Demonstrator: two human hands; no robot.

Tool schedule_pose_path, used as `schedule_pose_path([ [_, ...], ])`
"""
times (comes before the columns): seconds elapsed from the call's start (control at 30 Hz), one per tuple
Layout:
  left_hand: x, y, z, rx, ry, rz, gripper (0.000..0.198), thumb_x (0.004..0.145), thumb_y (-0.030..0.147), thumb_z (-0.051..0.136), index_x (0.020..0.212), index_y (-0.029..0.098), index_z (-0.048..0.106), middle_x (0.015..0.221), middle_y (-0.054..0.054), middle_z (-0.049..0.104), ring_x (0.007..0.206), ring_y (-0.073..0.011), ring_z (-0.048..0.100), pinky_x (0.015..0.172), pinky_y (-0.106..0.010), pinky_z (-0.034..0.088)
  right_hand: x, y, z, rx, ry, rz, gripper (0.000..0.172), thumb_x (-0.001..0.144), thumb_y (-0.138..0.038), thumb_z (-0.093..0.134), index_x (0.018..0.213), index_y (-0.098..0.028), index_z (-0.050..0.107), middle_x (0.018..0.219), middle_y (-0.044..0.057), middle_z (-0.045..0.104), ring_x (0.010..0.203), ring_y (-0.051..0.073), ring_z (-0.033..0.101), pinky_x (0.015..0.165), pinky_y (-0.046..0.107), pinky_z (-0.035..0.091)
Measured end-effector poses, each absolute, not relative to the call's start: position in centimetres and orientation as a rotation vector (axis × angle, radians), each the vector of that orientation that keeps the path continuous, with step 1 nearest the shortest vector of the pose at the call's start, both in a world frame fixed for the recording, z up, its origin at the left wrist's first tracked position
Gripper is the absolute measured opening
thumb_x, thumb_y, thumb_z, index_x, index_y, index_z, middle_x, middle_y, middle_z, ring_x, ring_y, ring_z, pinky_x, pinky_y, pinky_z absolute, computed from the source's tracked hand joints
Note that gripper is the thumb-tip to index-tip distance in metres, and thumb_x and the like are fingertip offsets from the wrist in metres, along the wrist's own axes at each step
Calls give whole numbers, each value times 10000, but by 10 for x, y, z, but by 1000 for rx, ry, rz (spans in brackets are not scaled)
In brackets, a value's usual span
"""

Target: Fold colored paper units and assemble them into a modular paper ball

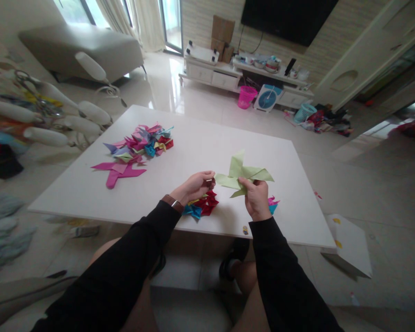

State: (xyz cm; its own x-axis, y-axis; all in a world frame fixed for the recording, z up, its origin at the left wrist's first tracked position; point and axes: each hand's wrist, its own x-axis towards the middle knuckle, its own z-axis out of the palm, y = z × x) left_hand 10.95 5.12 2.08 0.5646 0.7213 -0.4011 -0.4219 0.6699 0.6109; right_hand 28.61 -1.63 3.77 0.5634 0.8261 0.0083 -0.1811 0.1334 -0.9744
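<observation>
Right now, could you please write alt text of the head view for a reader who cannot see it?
The right hand holds a pale-green folded-paper pinwheel over a white table, the left hand close to one tip. Colourful folded-paper pieces lie heaped at the table's left, with a smaller pile near the left hand.

Person, bare hands: left grip, right grip. Left sleeve and right sleeve black, long, plain, matte, down to the wrists, fairly loose, soft folds. Left wrist: brown band, wide, leather-looking, with shiny silver-coloured metal piece; watch or bracelet, can't tell. Legs bare at the knees. Dark shoe on right foot, pale sock above it. Left foot: dark footwear, mostly hidden by sleeve and leg.
</observation>
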Motion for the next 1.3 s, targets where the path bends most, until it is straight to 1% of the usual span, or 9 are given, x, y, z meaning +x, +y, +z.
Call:
schedule_pose_path([
  [0.13, 109, 51, 26, 490, 711, 746, 146, 822, 137, 750, 764, 116, 617, 705, -19, 562, 611, -83, 528, 560, -189, 428, 288, -16, 36, -1223, -662, 789, 288, 545, -216, 834, 786, -190, 679, 778, 0, 731, 829, 200, 701, 864, 365, 570],
  [0.27, 107, 52, 28, 514, 729, 746, 167, 797, 150, 782, 757, 109, 625, 696, -16, 565, 617, -81, 528, 559, -195, 417, 289, -15, 36, -1231, -672, 775, 296, 551, -230, 836, 802, -189, 685, 795, 3, 738, 825, 203, 702, 877, 380, 572],
  [0.43, 107, 53, 24, 478, 733, 733, 144, 831, 138, 735, 757, 116, 613, 683, -15, 554, 607, -88, 526, 559, -206, 422, 288, -16, 38, -1215, -639, 793, 296, 539, -210, 844, 784, -185, 679, 778, 2, 731, 829, 200, 702, 884, 373, 566],
  [0.6, 106, 53, 24, 449, 696, 738, 134, 812, 109, 734, 791, 130, 603, 746, -19, 573, 631, -94, 549, 578, -211, 434, 286, -17, 39, -1197, -625, 807, 299, 536, -202, 847, 780, -189, 675, 770, -5, 728, 826, 200, 705, 881, 372, 567],
  [0.83, 106, 53, 27, 476, 719, 743, 134, 821, 142, 734, 783, 127, 606, 749, -26, 586, 621, -96, 540, 564, -210, 423, 287, -16, 38, -1184, -613, 790, 294, 532, -179, 851, 768, -186, 677, 770, -5, 729, 828, 196, 704, 869, 355, 568],
  [0.97, 107, 54, 25, 420, 757, 740, 97, 866, 133, 653, 787, 128, 596, 733, -30, 588, 599, -102, 539, 550, -219, 432, 288, -16, 37, -1187, -614, 784, 293, 533, -184, 852, 767, -179, 676, 766, -10, 727, 798, 185, 698, 855, 352, 569],
  [1.07, 106, 55, 24, 363, 829, 766, 120, 892, 127, 579, 771, 131, 579, 696, -23, 573, 570, -103, 529, 536, -227, 434, 290, -15, 36, -1186, -615, 762, 293, 534, -185, 853, 766, -174, 674, 749, -23, 719, 783, 175, 691, 854, 349, 567],
  [1.2, 104, 57, 24, 351, 868, 802, 115, 849, 142, 578, 735, 140, 564, 668, -13, 554, 541, -101, 516, 511, -230, 423, 291, -15, 35, -1171, -607, 773, 285, 534, -173, 852, 753, -177, 669, 719, -33, 707, 775, 171, 688, 842, 338, 566],
  [1.3, 102, 57, 25, 368, 811, 794, 67, 793, 163, 589, 732, 142, 571, 681, -20, 572, 547, -108, 533, 505, -231, 427, 290, -15, 34, -1170, -607, 777, 292, 535, -165, 853, 763, -177, 671, 730, -30, 710, 795, 172, 692, 843, 331, 565],
])
